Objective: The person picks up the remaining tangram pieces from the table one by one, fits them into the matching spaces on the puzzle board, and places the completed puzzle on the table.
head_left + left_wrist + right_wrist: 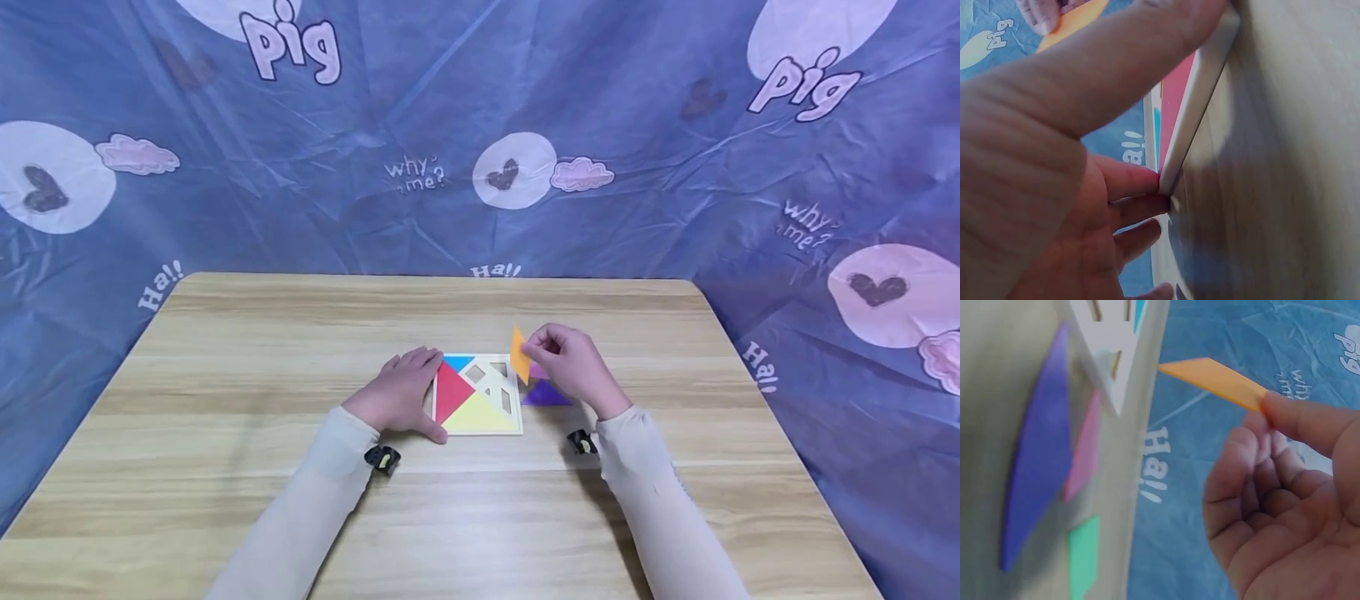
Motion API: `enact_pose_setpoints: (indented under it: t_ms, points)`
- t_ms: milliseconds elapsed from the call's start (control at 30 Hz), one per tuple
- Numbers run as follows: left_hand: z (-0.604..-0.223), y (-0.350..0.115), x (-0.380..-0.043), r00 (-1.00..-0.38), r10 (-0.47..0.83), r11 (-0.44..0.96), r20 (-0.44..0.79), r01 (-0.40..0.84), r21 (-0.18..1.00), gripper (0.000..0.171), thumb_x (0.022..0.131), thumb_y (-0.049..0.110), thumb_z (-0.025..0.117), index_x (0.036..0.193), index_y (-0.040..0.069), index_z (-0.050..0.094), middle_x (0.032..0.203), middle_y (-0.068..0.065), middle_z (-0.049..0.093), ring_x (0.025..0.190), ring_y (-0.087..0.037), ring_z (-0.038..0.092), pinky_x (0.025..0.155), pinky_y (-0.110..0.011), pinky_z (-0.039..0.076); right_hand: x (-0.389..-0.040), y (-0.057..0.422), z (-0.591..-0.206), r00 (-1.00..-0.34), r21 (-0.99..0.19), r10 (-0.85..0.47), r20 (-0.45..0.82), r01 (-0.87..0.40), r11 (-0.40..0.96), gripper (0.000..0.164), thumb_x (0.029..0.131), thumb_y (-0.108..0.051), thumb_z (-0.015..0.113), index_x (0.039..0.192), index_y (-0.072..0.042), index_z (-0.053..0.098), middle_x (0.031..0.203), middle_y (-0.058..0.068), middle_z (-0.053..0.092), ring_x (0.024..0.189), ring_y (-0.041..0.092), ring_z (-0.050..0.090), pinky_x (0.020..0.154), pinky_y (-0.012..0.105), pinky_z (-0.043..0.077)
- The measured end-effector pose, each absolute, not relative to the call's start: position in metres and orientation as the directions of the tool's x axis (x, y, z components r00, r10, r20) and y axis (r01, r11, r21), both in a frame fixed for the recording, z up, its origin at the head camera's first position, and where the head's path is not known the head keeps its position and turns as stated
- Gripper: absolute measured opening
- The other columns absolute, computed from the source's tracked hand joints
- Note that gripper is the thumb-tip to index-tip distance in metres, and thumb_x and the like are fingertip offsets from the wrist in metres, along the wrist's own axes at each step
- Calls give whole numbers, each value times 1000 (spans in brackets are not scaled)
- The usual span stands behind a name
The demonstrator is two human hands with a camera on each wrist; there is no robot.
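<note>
The left hand [405,396] grips the left side of the white puzzle board [487,432], its thumb at the near left corner and its fingers toward the far left corner. The board lies flat on the wooden table [480,517], roughly midway between the table's left and right edges. A red piece [452,392], a yellow piece [476,417] and a blue piece [457,363] sit in it, and several openings show in its right half.

The right hand [566,358] pinches one end of an orange piece [519,357] between thumb and fingers. The piece is raised off the table, tilted up on edge near the board's far right corner.

On the table, just beside the board's right edge, lie a purple piece [546,394] and a pink piece [1086,453]; whether those two touch is hard to tell. A green piece [1084,556] lies past the pink one, on the side toward the table's right edge.

Pale sleeves [300,508] cover both arms, with a small black device [382,459] at each wrist. A blue printed cloth [450,100] hangs behind the table's far edge.
</note>
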State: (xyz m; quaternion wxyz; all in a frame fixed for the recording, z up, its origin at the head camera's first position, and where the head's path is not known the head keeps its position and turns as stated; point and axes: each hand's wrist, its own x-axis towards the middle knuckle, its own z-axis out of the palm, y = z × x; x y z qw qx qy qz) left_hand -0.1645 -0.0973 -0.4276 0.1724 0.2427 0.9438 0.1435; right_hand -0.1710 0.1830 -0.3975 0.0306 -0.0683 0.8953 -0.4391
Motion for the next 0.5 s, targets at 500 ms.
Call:
enact_pose_setpoints:
  t_ms: [500]
  points:
    - [-427,-97,-164,-819,512,837,-258,408,365,123,59,61,81,151,6,21,156,-8,22,143,-25,18,116,-49,13,-168,171,-420,-929,-787,-256,-268,57,614,22,90,-27,66,78,-9,63,72,8,62,60,20,52,54,28,42]
